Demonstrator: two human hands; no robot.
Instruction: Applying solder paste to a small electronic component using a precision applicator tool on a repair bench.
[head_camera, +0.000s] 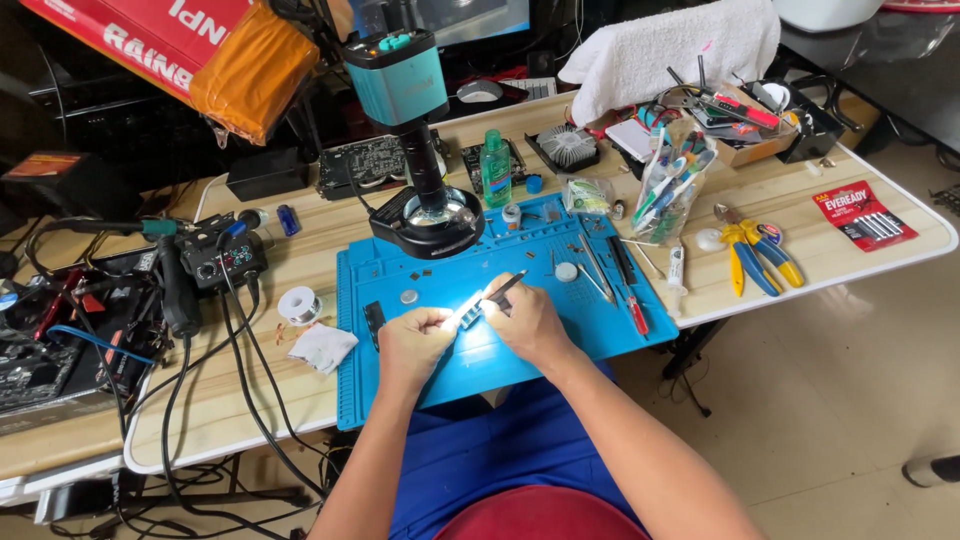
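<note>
holding a small bright rectangular component (468, 316) pinched in the left hand (412, 345) over the blue silicone work mat (590, 335), the person sets the tip of a slim black pointed tool (508, 286), gripped pen-fashion in the right hand (530, 322), against its right end. judged step: fine probing under the teal-bodied microscope (410, 110); next calls for a steady tip, the pinch unmoved.
</note>
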